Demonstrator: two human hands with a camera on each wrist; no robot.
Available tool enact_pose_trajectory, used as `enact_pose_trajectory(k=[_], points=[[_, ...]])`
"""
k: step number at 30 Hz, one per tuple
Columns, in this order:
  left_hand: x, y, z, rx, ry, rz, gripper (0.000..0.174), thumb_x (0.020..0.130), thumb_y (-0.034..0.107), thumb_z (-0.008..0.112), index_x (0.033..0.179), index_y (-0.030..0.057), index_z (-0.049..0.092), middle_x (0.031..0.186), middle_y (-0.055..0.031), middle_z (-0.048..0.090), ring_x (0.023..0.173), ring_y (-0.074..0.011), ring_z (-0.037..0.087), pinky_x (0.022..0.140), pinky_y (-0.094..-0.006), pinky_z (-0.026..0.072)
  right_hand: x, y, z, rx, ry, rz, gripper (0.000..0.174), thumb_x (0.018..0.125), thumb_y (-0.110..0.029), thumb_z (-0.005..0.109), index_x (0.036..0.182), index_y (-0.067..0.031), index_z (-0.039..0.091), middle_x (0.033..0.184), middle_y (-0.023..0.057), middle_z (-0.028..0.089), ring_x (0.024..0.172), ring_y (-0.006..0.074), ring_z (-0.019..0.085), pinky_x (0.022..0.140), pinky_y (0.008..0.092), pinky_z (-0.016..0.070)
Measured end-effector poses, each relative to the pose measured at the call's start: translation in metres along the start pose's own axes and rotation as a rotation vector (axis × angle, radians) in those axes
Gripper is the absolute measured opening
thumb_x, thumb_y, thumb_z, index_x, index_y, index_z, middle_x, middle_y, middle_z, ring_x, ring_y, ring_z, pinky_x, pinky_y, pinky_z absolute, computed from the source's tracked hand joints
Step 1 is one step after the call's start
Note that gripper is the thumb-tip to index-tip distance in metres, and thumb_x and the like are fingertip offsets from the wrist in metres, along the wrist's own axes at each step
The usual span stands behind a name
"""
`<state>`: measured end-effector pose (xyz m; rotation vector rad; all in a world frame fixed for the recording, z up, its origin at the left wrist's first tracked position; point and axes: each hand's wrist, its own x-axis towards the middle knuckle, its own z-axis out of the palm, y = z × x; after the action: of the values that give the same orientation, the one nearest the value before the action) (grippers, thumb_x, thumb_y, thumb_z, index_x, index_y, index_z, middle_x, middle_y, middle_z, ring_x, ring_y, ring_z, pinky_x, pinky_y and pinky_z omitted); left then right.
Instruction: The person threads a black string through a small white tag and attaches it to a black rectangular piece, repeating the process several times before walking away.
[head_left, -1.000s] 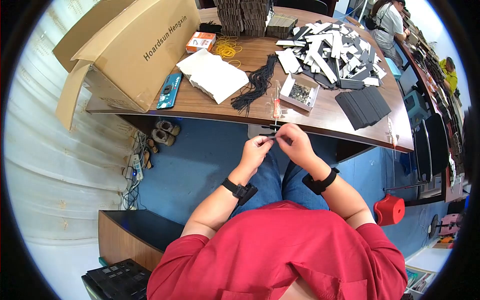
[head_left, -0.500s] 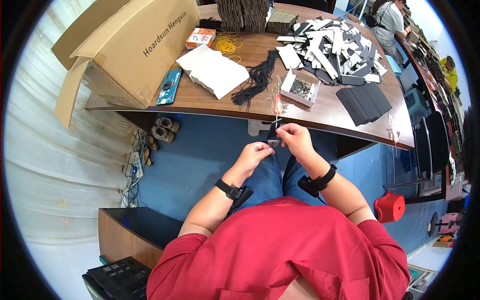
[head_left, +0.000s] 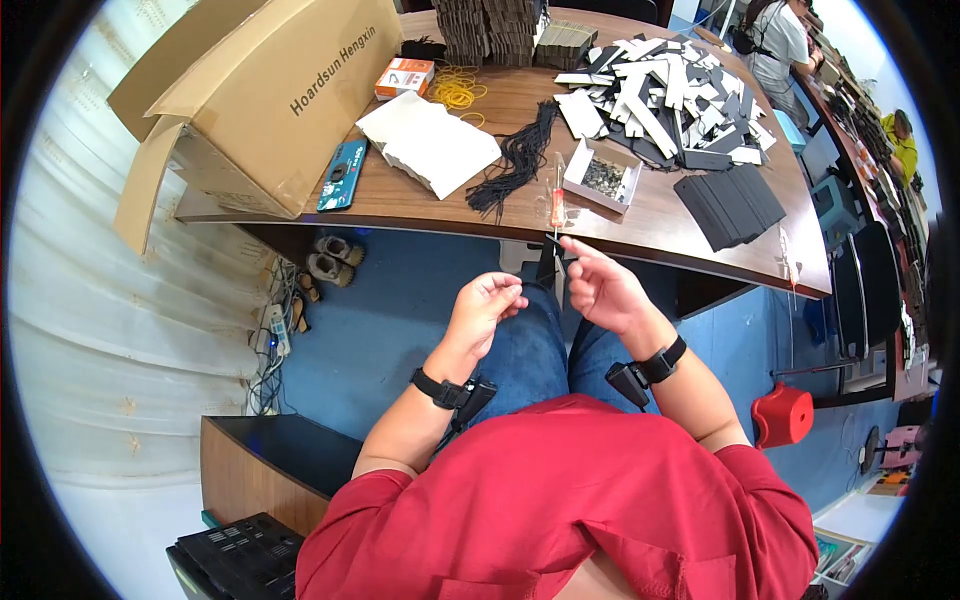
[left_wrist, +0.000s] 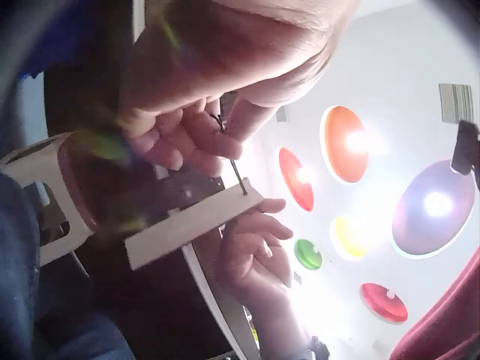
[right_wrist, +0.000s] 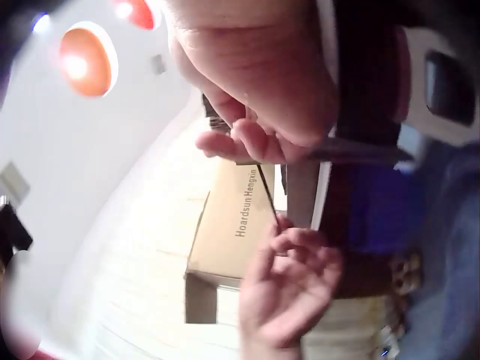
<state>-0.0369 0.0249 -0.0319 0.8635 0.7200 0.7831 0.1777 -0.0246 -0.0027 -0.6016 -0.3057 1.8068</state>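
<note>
My left hand point(head_left: 484, 308) pinches a thin black cord point(left_wrist: 238, 171) between thumb and fingers. The cord runs through a hole near one end of a narrow cardboard tag point(left_wrist: 187, 226), pale on the side seen in the left wrist view. At that holed end, my right hand point(head_left: 612, 292) holds the tag with its fingertips, other fingers loosely bent. Both hands are above the lap, just off the table's front edge. An orange-handled tool point(head_left: 557, 206) with a thin metal shaft lies at that edge, pointing toward the tag.
On the table point(head_left: 420, 222) are a bundle of black cords point(head_left: 515, 155), a small box of metal pieces point(head_left: 602, 178), stacked black cards point(head_left: 728, 210), a heap of black and white strips point(head_left: 660, 100), white sheets point(head_left: 428, 145) and a large carton point(head_left: 270, 110).
The hands were close together at the table edge; they have drawn apart, the left toward the body and left, with the cord stretched between. The tag has come into fuller view below the right fingertips.
</note>
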Motion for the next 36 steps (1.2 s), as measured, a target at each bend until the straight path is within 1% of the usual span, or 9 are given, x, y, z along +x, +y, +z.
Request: enact_pose_trajectory(k=[3, 13, 16, 21, 24, 25, 32, 33, 36], points=[[0.004, 0.0, 0.018, 0.067, 0.01, 0.149, 0.013, 0.087, 0.009, 0.064, 0.095, 0.0004, 0.06, 0.083, -0.0058, 0.064, 0.077, -0.0147, 0.063, 0.073, -0.0253, 0.0502, -0.013, 0.002, 0.017, -0.833, 0.09, -0.124, 0.041, 0.091, -0.006, 0.046, 0.132, -0.009, 0.049, 0.074, 0.0051, 0.064, 0.052, 0.0077, 0.055, 0.048, 0.0185, 0.0402], [0.018, 0.003, 0.053, -0.114, -0.189, -0.031, 0.023, 0.092, 0.009, 0.049, 0.109, -0.0034, 0.059, 0.096, -0.0077, 0.065, 0.087, -0.0145, 0.061, 0.079, -0.0261, 0.0482, -0.021, 0.022, 0.023, -1.892, 0.289, -0.976, 0.026, 0.079, -0.014, 0.065, 0.104, -0.0099, 0.062, 0.078, 0.0094, 0.067, 0.066, 0.0245, 0.065, 0.054, 0.0334, 0.0512], [0.014, 0.01, 0.061, -0.17, -0.171, -0.053, 0.025, 0.092, 0.007, 0.047, 0.112, -0.0043, 0.057, 0.098, -0.0079, 0.064, 0.088, -0.0147, 0.061, 0.082, -0.0263, 0.0476, -0.025, 0.018, 0.024, -1.88, 0.313, -1.025, 0.023, 0.081, -0.006, 0.064, 0.104, -0.0069, 0.066, 0.076, 0.0075, 0.068, 0.063, 0.0148, 0.066, 0.055, 0.0279, 0.0509], [0.002, 0.023, 0.056, 0.341, -0.22, 0.123, 0.034, 0.086, 0.003, 0.051, 0.119, -0.0034, 0.054, 0.108, -0.0104, 0.06, 0.097, -0.0178, 0.059, 0.088, -0.0293, 0.0456, -0.038, -0.012, 0.038, -1.034, 0.291, -0.369, 0.014, 0.089, -0.01, 0.058, 0.096, -0.001, 0.066, 0.067, 0.003, 0.063, 0.051, 0.0051, 0.051, 0.045, 0.0192, 0.0397], [0.0, 0.03, 0.065, 0.967, -0.287, 0.626, 0.044, 0.079, 0.005, 0.06, 0.122, 0.0003, 0.053, 0.119, -0.0118, 0.053, 0.109, -0.0217, 0.053, 0.094, -0.0325, 0.0419, -0.046, -0.037, 0.042, -0.837, 0.186, -0.238, 0.015, 0.092, -0.012, 0.055, 0.097, -0.0005, 0.064, 0.065, 0.0029, 0.06, 0.045, 0.0039, 0.043, 0.041, 0.0171, 0.0322], [0.006, 0.022, 0.07, 0.857, -0.321, 0.703, 0.052, 0.073, 0.009, 0.068, 0.123, 0.003, 0.053, 0.124, -0.012, 0.048, 0.115, -0.0243, 0.048, 0.098, -0.0338, 0.0383, -0.047, -0.041, 0.043, -0.765, 0.153, -0.203, 0.016, 0.092, -0.013, 0.055, 0.097, -0.0006, 0.064, 0.064, 0.0027, 0.06, 0.045, 0.0042, 0.043, 0.041, 0.017, 0.032], [0.019, -0.001, 0.084, 0.258, -0.562, 0.072, 0.027, 0.087, 0.004, 0.058, 0.114, -0.0015, 0.056, 0.109, -0.0072, 0.059, 0.099, -0.0141, 0.059, 0.087, -0.0271, 0.0449, -0.057, -0.058, 0.042, -0.635, 0.118, -0.133, 0.017, 0.092, -0.014, 0.056, 0.094, 0.0004, 0.064, 0.065, 0.0022, 0.059, 0.044, 0.0041, 0.041, 0.04, 0.017, 0.0302], [0.017, -0.004, 0.085, 0.31, -0.534, 0.106, 0.025, 0.088, 0.004, 0.056, 0.113, -0.0012, 0.056, 0.105, -0.0065, 0.061, 0.097, -0.0141, 0.06, 0.084, -0.0267, 0.0455, -0.059, -0.063, 0.043, -0.89, 0.21, -0.193, 0.013, 0.089, -0.013, 0.059, 0.089, -0.001, 0.065, 0.069, 0.0053, 0.061, 0.048, 0.0112, 0.049, 0.044, 0.0219, 0.0375], [0.012, -0.003, 0.088, 0.544, -0.415, 0.16, 0.027, 0.089, 0.005, 0.055, 0.116, 0.0009, 0.056, 0.098, -0.0069, 0.063, 0.089, -0.0147, 0.062, 0.077, -0.0262, 0.0471, -0.064, -0.068, 0.043, -1.897, 0.385, -1.228, 0.008, 0.085, -0.009, 0.061, 0.085, -0.0021, 0.064, 0.076, 0.0088, 0.062, 0.059, 0.0208, 0.057, 0.054, 0.0276, 0.045]])
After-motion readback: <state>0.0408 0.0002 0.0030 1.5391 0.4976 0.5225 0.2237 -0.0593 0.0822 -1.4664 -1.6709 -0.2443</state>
